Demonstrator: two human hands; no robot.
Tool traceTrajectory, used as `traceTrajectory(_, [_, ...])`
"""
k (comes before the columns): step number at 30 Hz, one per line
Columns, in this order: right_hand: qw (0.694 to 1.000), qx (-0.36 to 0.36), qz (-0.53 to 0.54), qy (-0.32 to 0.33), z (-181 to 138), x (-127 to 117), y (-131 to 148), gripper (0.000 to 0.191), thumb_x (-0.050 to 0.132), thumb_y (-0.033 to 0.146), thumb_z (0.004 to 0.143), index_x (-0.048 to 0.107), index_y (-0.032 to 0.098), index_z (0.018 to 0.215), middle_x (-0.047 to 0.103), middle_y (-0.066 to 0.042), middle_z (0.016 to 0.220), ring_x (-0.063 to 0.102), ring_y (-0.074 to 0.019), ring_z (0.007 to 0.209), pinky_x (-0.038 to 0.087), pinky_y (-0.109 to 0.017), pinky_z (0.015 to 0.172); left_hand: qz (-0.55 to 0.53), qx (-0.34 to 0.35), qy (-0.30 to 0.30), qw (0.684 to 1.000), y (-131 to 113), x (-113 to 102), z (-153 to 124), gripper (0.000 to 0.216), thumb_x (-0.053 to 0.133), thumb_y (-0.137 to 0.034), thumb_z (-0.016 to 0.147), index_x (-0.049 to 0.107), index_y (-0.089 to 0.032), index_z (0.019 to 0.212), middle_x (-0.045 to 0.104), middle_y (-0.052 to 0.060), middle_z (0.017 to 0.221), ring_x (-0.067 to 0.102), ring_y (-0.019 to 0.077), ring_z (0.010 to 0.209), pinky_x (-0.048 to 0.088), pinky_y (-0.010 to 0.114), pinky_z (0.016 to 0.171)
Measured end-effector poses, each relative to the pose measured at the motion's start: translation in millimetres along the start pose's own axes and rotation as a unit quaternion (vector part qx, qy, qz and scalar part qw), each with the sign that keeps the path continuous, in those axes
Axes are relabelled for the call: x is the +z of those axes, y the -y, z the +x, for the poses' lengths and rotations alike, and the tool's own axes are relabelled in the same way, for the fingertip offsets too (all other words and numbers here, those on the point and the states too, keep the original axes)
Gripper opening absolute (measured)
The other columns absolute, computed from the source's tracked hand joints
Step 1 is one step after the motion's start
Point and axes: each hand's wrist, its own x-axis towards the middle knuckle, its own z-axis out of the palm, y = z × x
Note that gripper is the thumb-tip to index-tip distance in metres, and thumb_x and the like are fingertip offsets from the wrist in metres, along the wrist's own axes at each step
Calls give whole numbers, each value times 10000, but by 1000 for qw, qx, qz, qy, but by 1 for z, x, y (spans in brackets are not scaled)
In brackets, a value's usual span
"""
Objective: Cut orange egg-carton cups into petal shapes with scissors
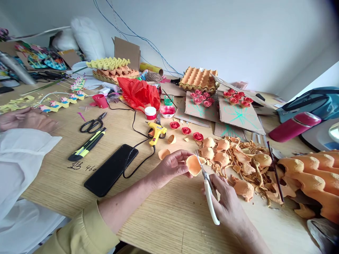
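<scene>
Between the fingers and thumb of my left hand [172, 168] is an orange egg-carton cup [194, 165], its hollow side facing me. My right hand [225, 197] grips white-handled scissors [210, 201], whose blades lie at the cup's right rim. Two more cut cups rest just beyond my left hand: one piece [164, 153] lies near my knuckles, and another cup [172, 139] is a little farther off. Right of the blades are several uncut cups [208, 153] and a heap of orange carton scraps [239, 155].
A yellow glue gun [156, 132] and black phone [111, 169] lie left of my hands, near a utility knife [87, 144] and black scissors [93, 124]. Red paper roses [186, 130] line the middle. Egg trays [312, 173] stand right. A co-worker's hands [29, 120] are at left.
</scene>
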Motion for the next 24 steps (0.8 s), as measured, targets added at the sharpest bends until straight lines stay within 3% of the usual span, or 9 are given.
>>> traceTrajectory(5, [999,-28,-23,-15,3,0,-1,275,458,371,982,395,239,749,489,15,695,445,-175,667,394,-329,672,17,10,5,1000,-3,0,0,359,811,-276,774,605,-158,1043,629,40,958,628,138,815,565,271,695])
traceTrajectory(12, [996,-66,-53,-20,5,1,-5,119,492,336,952,444,237,909,547,2,789,507,-202,719,404,-395,787,11,2,24,1000,0,-1,0,390,841,-276,735,605,-164,1026,638,37,921,618,136,818,565,244,672])
traceTrajectory(24, [999,-39,-9,-20,3,0,-2,284,473,358,977,369,243,739,461,13,701,425,-187,685,373,-333,672,15,-2,6,1000,-2,2,0,365,812,-311,766,622,-164,1041,631,45,982,628,151,847,586,264,675])
